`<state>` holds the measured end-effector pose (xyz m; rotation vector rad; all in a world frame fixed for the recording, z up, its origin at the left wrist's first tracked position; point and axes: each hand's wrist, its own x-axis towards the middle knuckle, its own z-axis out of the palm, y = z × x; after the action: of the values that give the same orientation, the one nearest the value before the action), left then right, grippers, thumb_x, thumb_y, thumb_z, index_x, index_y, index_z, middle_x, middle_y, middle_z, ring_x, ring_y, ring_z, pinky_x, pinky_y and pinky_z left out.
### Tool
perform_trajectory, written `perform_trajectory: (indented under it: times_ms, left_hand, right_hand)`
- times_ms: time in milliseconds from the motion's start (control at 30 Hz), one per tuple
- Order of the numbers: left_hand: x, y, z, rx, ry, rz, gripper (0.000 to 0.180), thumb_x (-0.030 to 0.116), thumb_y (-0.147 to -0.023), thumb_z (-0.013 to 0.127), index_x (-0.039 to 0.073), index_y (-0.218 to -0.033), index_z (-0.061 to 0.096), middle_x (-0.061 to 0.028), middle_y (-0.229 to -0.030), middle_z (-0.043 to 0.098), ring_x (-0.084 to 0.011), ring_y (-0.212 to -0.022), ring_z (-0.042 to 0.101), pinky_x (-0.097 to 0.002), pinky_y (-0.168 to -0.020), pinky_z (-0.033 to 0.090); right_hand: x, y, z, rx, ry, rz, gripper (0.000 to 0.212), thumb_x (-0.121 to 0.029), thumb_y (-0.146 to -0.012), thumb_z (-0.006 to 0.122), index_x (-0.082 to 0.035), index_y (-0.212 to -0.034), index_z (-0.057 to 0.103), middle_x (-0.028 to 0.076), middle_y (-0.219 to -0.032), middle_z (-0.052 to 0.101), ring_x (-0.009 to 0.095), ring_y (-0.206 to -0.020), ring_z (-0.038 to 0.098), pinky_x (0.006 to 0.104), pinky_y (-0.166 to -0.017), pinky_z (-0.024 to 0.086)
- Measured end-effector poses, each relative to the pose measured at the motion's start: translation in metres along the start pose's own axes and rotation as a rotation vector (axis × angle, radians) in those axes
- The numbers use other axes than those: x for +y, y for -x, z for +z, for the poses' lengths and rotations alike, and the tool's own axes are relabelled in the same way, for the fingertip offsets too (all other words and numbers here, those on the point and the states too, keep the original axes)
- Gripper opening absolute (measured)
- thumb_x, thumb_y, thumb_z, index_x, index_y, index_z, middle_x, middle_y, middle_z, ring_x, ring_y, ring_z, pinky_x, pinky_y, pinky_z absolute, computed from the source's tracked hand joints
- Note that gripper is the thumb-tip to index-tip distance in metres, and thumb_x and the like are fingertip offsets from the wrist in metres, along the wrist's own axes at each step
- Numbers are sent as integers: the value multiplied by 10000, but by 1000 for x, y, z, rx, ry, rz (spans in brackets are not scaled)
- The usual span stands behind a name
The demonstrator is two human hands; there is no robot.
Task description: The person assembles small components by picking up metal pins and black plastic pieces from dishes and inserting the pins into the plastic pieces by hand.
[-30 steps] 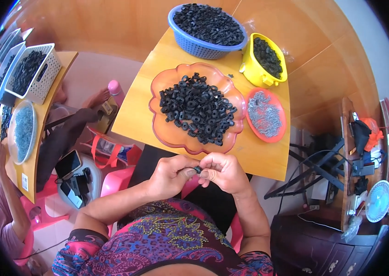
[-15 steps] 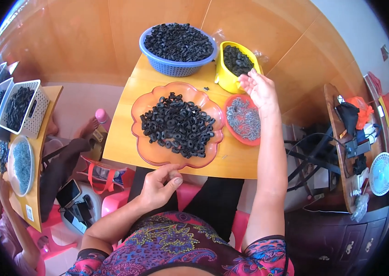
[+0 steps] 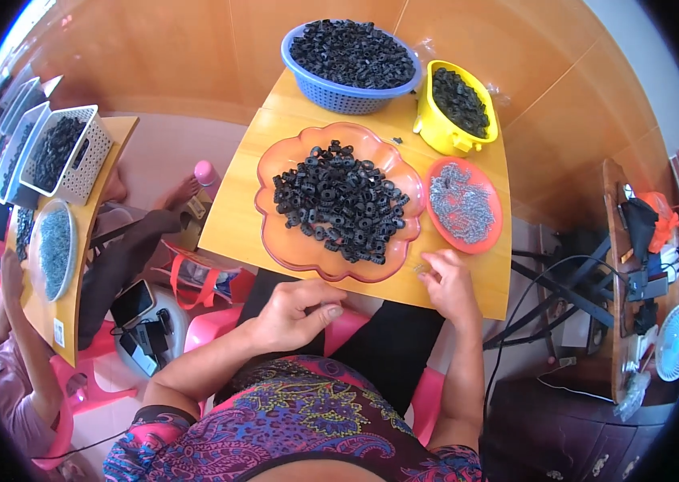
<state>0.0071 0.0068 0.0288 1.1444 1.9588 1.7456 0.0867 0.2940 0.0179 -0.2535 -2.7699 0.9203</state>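
Observation:
My left hand (image 3: 299, 312) is closed at the table's front edge, thumb against curled fingers. Whatever it may hold is hidden. Just above it lies an orange scalloped tray (image 3: 274, 241) with a heap of small black plastic parts (image 3: 343, 201). My right hand (image 3: 452, 285) is down at the right front of the table, its thumb and fingertips pinched beside a few thin metal pins (image 3: 419, 268) on the wood. I cannot make out if one is between the fingers. Beyond that hand sits a red plate (image 3: 445, 230) of small silvery metal pieces (image 3: 464, 205).
A blue basket (image 3: 339, 98) and a yellow tub (image 3: 436, 138), both full of black parts, stand at the table's (image 3: 235, 225) far side. On the left, another person's arm (image 3: 14, 289) reaches a second table with a white basket (image 3: 86, 173). A fan (image 3: 677, 341) is at right.
My right hand has come down from the yellow tub to the table's front right. My left hand stays curled at the front edge. The whole view has shifted.

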Motion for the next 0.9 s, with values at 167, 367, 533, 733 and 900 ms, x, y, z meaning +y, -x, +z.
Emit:
perform_trajectory:
  times_ms: [167, 367, 533, 733, 900]
  left_hand:
    - [7, -18, -20, 122, -141, 16, 171, 43, -845, 644, -36, -996, 631, -103, -816, 645, -158, -714, 620, -290, -656, 501]
    - [4, -59, -41, 124, -470, 89, 133, -4, -776, 637, -32, -906, 639, -172, -805, 617, -349, -739, 613, -374, -658, 505]
    - [-33, -94, -48, -3, -712, 161, 229, -12, -663, 678, 13, -890, 668, -137, -881, 599, -326, -873, 570, -408, -773, 470]
    - [-49, -118, -33, -193, -949, 178, 209, 7, -639, 650, 53, -842, 667, -123, -854, 548, -322, -850, 537, -406, -763, 460]
    - [-53, -120, -35, -234, -979, 130, 187, 11, -633, 643, 49, -817, 633, -139, -866, 552, -328, -870, 544, -411, -768, 461]
  right_hand:
    - [10, 0, 13, 46, 159, -115, 181, -18, -764, 644, 10, -942, 648, 166, -873, 581, 324, -780, 602, 377, -703, 487]
    - [12, 6, 16, 79, 172, -159, 72, -8, -778, 617, 8, -848, 612, 173, -833, 554, 366, -779, 579, 422, -702, 470]
    - [3, 13, 10, 139, 24, -141, 53, 4, -800, 582, 15, -852, 578, 186, -818, 570, 371, -776, 577, 427, -685, 470]
    - [-4, 13, 7, 193, -106, -155, 86, 50, -772, 604, 24, -836, 554, 187, -804, 586, 359, -755, 583, 412, -663, 468]
    - [-7, 14, 10, 178, -204, -103, 101, 56, -758, 621, 22, -829, 557, 175, -777, 590, 340, -713, 593, 388, -637, 474]
